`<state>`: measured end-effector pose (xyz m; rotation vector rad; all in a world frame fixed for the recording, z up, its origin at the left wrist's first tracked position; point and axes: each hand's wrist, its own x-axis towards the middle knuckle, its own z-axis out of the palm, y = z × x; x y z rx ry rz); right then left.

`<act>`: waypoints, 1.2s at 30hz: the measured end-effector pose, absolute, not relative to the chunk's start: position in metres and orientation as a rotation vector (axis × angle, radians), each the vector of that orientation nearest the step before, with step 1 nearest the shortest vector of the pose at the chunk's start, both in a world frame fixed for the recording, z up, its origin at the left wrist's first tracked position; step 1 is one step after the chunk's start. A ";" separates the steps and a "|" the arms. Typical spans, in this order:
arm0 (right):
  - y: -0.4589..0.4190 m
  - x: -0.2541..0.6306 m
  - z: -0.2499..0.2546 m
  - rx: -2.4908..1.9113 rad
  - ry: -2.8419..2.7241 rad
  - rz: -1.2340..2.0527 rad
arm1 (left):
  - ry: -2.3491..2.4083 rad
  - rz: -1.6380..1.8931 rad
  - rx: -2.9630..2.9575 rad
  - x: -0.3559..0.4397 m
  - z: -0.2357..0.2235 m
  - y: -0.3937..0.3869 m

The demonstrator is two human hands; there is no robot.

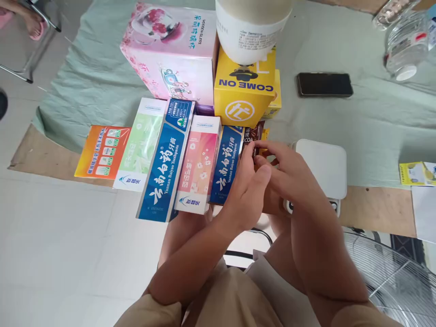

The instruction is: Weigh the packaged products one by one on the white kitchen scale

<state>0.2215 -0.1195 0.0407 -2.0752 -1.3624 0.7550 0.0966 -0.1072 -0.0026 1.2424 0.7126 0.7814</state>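
Over the table top: a pale green cloth (pixel 368 131) is spreading beneath the cartons, a wooden strip (pixel 374 209) showing at the near edge
Pink carton (pixel 170 59) and yellow carton (pixel 238 93): standing side by side, the yellow one rising just beyond the packet's visible end
Left hand (pixel 243 195): pointing away from the person, thumb angling right, fingers bending toward the packet
Right hand (pixel 286 168): pointing away and leftward, back facing up, index finger reaching across to the left hand's tips
White device (pixel 322 165): lying just right of the right hand
Blue toothpaste box (pixel 226 165): lying just left of the packet, its long axis running away from the person
Brown cocoa packet (pixel 250 135): lying at the fingertips of both hands, its visible part seeming to run away from the person, its near end hiding beneath them; neither hand is lying clearly nearer
Fingertips (pixel 251 146): nearly meeting over the packet, both hands half curling; whether they are gripping it or merely touching it, one cannot tell
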 end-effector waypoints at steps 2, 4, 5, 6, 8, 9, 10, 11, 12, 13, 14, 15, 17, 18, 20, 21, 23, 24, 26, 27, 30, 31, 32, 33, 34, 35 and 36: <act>-0.117 0.220 0.040 -2.061 -1.377 0.775 | 0.724 0.797 1.219 0.096 -0.003 -0.108; -0.115 0.217 0.039 -2.070 -1.364 0.792 | 0.740 0.775 1.211 0.095 -0.002 -0.111; -0.114 0.216 0.039 -2.077 -1.346 0.774 | 0.737 0.755 1.222 0.094 -0.002 -0.113; -0.114 0.215 0.040 -2.084 -1.320 0.732 | 0.729 0.741 1.247 0.093 -0.002 -0.116; -0.119 0.217 0.042 -2.085 -1.239 0.597 | 0.702 0.773 1.343 0.091 -0.001 -0.121; -0.123 0.221 0.043 -2.076 -1.197 0.534 | 0.685 0.820 1.405 0.091 -0.001 -0.123; -0.129 0.228 0.045 -2.061 -1.159 0.481 | 0.665 0.882 1.468 0.090 -0.001 -0.126; -0.136 0.237 0.046 -2.049 -1.124 0.428 | 0.643 0.946 1.522 0.090 -0.002 -0.128; -0.145 0.247 0.047 -2.047 -1.090 0.372 | 0.617 0.996 1.565 0.091 -0.003 -0.130; -0.154 0.259 0.048 -2.056 -1.059 0.323 | 0.592 1.023 1.594 0.092 -0.004 -0.131; -0.163 0.272 0.047 -2.074 -1.020 0.279 | 0.572 1.022 1.614 0.095 -0.005 -0.133; -0.172 0.284 0.046 -2.094 -0.974 0.250 | 0.554 1.002 1.630 0.098 -0.007 -0.134; -0.189 0.305 0.042 -2.117 -0.871 0.280 | 0.533 0.940 1.658 0.108 -0.011 -0.137; -0.196 0.313 0.040 -2.120 -0.847 0.344 | 0.528 0.914 1.669 0.114 -0.013 -0.138; -0.208 0.323 0.035 -2.136 -0.856 0.493 | 0.531 0.882 1.680 0.129 -0.015 -0.142; -0.214 0.325 0.033 -2.155 -0.897 0.555 | 0.536 0.870 1.686 0.137 -0.015 -0.144; -0.223 0.329 0.028 -2.204 -0.984 0.545 | 0.554 0.843 1.704 0.152 -0.015 -0.147; -0.227 0.331 0.026 -2.225 -1.004 0.481 | 0.572 0.830 1.717 0.159 -0.015 -0.148; -0.234 0.338 0.021 -2.239 -0.989 0.330 | 0.613 0.815 1.755 0.172 -0.016 -0.149; -0.237 0.342 0.018 -2.232 -0.960 0.270 | 0.630 0.809 1.783 0.176 -0.016 -0.148; -0.241 0.355 0.007 -2.194 -0.911 0.195 | 0.668 0.773 1.939 0.186 -0.015 -0.146; -0.241 0.357 0.003 -2.180 -0.920 0.169 | 0.689 0.754 2.010 0.188 -0.014 -0.146; -0.240 0.358 -0.001 -2.165 -0.940 0.139 | 0.718 0.736 2.079 0.190 -0.014 -0.145; -0.239 0.358 -0.003 -2.149 -0.966 0.108 | 0.752 0.723 2.142 0.192 -0.013 -0.145; -0.238 0.357 -0.006 -2.133 -0.995 0.081 | 0.786 0.710 2.194 0.194 -0.013 -0.145; -0.237 0.355 -0.007 -2.123 -1.025 0.065 | 0.819 0.698 2.232 0.196 -0.013 -0.146; -0.236 0.353 -0.008 -2.117 -1.055 0.065 | 0.844 0.691 2.257 0.199 -0.014 -0.146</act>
